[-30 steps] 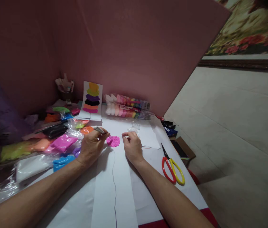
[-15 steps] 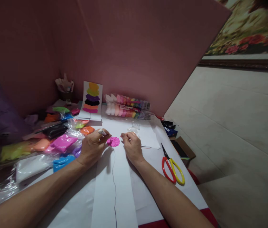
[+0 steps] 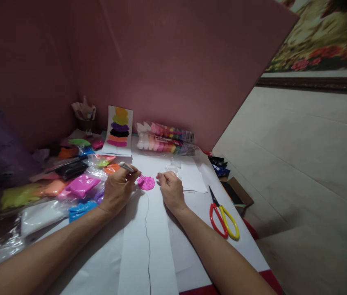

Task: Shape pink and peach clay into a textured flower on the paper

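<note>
A flattened pink clay piece (image 3: 146, 182) with ridged lines lies on a white paper strip (image 3: 147, 241) that carries a thin dark drawn line. My left hand (image 3: 118, 189) is closed round a slim grey tool (image 3: 127, 166), whose tip rests at the clay's left edge. On the clay's right side my right hand (image 3: 170, 188) has its fingers curled, fingertips pressed on the paper beside the clay. A card (image 3: 118, 130) with stacked coloured clay shapes leans on the pink board behind.
Several bags of coloured clay (image 3: 78, 185) crowd the table's left side. A pack of clay sticks (image 3: 164, 139) lies at the back. Red and yellow scissors (image 3: 224, 216) rest at the right, near the table edge. A small cup (image 3: 84, 116) stands in the back corner.
The tool in my left hand has tilted back and its tip shifted slightly at the clay's edge. My right hand has barely moved.
</note>
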Tool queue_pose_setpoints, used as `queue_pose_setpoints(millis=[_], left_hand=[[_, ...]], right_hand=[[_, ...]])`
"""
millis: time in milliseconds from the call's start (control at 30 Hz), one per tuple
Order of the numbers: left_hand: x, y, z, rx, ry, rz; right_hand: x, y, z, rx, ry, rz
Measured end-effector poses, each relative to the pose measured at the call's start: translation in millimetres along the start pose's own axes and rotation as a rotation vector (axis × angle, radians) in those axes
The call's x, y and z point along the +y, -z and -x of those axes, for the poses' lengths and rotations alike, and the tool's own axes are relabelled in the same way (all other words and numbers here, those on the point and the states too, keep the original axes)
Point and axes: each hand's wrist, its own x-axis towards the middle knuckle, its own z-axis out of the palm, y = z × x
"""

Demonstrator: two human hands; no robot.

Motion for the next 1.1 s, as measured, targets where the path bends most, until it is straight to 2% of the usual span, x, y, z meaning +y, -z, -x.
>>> queue_pose_setpoints(millis=[400, 933, 1100], left_hand=[[0.0, -1.8, -3.3, 0.114, -0.015, 0.036], [-2.7, -1.5, 0.5, 0.015, 0.026, 0.005], [3.2, -1.0, 2.1, -0.017, 0.017, 0.022]], right_hand=[[-6.5, 3.8, -0.4, -0.028, -0.05, 0.032], [-9.7, 5.4, -0.5, -0.035, -0.06, 0.053], [-9.8, 5.3, -0.5, -0.037, -0.056, 0.052]])
